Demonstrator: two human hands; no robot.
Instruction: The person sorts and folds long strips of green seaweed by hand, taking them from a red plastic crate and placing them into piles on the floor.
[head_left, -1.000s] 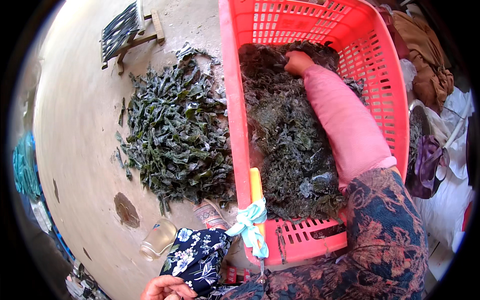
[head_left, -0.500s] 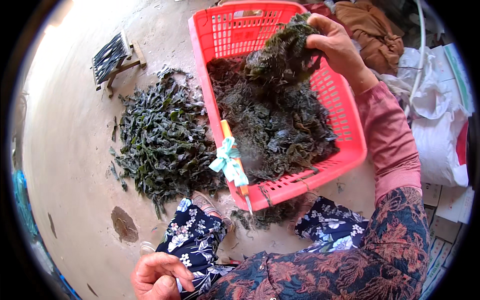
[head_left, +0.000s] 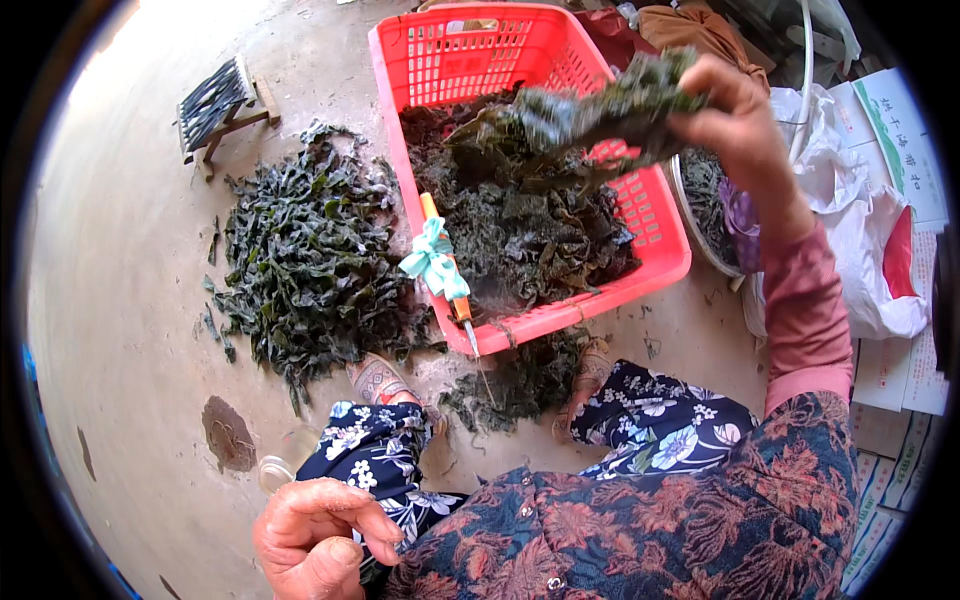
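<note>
Dark green seaweed [head_left: 625, 105], a piece of kelp by its look, hangs from my right hand [head_left: 735, 125], which is closed on it above the right side of a red plastic basket [head_left: 575, 325]. The piece trails leftward over more dark seaweed [head_left: 530, 230] heaped inside. On the basket's near left corner, an orange-handled tool with a thin metal point [head_left: 447, 270] is bound with pale teal cloth [head_left: 432, 258]. Low in the view, my left hand [head_left: 325, 540] is held near my left knee, fingers loosely curled and apart from the thumb, with nothing seen in it.
A pile of cut seaweed [head_left: 310, 260] lies on the floor left of the basket, near a small folding stool [head_left: 215, 105]. More scraps [head_left: 520, 385] lie between my feet. To the right are a round basin of seaweed [head_left: 705, 205], white sacks [head_left: 860, 280] and cartons [head_left: 905, 150].
My right hand has swung right and slightly down, stretching the seaweed out sideways. The basket sits higher in view, and the round basin now shows. My left hand has barely moved.
</note>
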